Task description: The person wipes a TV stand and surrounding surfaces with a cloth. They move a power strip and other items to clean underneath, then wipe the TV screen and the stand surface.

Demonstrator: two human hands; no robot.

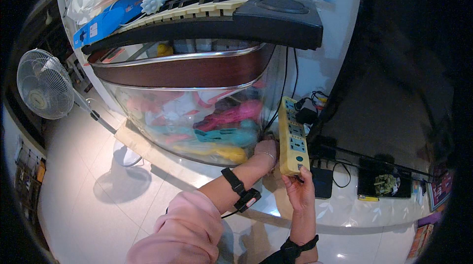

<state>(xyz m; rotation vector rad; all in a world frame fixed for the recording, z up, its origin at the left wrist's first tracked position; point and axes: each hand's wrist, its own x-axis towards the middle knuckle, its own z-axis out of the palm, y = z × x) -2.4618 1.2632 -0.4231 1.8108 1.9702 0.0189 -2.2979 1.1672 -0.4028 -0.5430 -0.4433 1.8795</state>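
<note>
A yellow multi-socket power strip (293, 138) stands tilted beside a glass-sided cabinet, with a black plug and a black adapter (306, 115) in its far sockets. My right hand (301, 188) grips the near end of the strip, thumb on its top face. My left hand (266, 149) reaches into the gap between the cabinet and the strip; its fingers are hidden in shadow, so what they touch cannot be made out. Black cables (286, 83) hang down behind the cabinet towards that gap.
A black electronic keyboard (207, 24) lies across the cabinet's wooden rim (177, 73). A large dark screen (384, 79) stands at right, with a black box (322, 182) before it on the white ledge. A standing fan (46, 85) is at far left.
</note>
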